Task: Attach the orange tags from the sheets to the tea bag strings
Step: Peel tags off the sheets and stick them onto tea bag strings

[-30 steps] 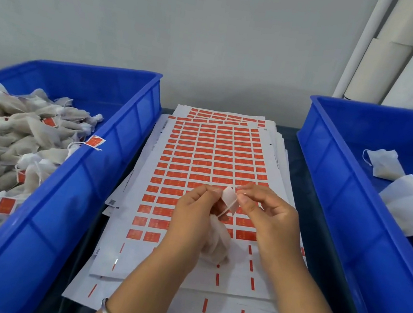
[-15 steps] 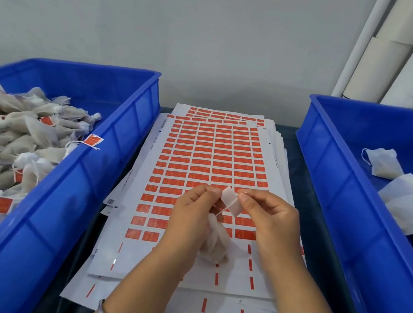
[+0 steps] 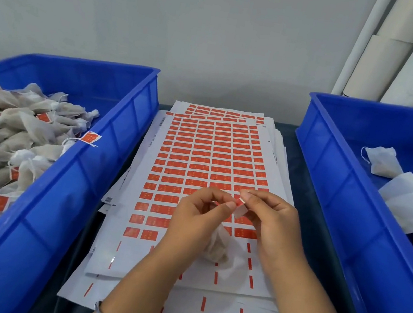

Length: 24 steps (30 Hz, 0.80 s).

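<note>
Both hands work above the stack of white sheets printed with orange rectangular tags [image 3: 208,156] on the dark desk [image 3: 305,224]. The right hand [image 3: 272,221] pinches a small orange-and-white tag [image 3: 240,209] between thumb and forefinger. The left hand [image 3: 196,216] has its fingers curled, fingertips pinched beside the tag; a white mesh tea bag [image 3: 215,249] hangs below it. The left blue plastic bin [image 3: 84,178] holds tagged tea bags; the right blue plastic bin [image 3: 353,205] holds untagged ones
</note>
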{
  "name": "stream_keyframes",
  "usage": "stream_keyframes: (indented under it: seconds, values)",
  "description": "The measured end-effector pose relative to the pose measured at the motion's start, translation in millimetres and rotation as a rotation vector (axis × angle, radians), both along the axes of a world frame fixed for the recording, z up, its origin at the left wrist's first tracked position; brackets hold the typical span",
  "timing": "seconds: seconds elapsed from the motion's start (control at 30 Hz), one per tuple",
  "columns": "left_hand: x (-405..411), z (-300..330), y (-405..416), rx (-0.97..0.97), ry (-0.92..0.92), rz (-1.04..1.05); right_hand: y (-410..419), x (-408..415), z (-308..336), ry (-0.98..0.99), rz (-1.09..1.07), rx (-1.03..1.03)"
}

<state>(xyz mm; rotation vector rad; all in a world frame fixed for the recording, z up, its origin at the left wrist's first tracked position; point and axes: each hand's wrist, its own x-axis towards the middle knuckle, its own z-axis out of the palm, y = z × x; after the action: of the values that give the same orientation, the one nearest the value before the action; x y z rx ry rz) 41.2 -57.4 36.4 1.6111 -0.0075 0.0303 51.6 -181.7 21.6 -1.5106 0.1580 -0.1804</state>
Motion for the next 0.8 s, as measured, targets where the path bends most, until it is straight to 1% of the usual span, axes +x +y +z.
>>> stream_keyframes:
  seconds: [0.13, 0.27, 0.47, 0.53, 0.63, 0.8]
  values:
    - [0.0, -3.9, 1.1, 0.112, -0.100, -0.021, -0.7, -0.2, 0.0, 0.047, 0.024, 0.043]
    - [0.6, -8.2, 1.0, 0.183, -0.151, -0.005, -1.0, -0.1, 0.2, 0.064, 0.032, 0.067]
    - [2.0, -11.7, 1.0, 0.222, -0.193, 0.005, -0.2, 1.2, -0.1, 0.071, 0.058, 0.094]
    - [2.1, -11.9, 1.8, 0.216, -0.204, 0.008, 0.1, 1.9, 0.8, 0.067, 0.087, 0.121]
    - [2.4, -12.6, 4.2, 0.152, -0.210, 0.016, 1.1, 2.1, 2.1, 0.029, 0.143, 0.108]
    - [5.3, -12.7, 5.6, 0.003, -0.137, 0.067, 2.3, 0.9, 0.3, -0.025, 0.177, 0.035]
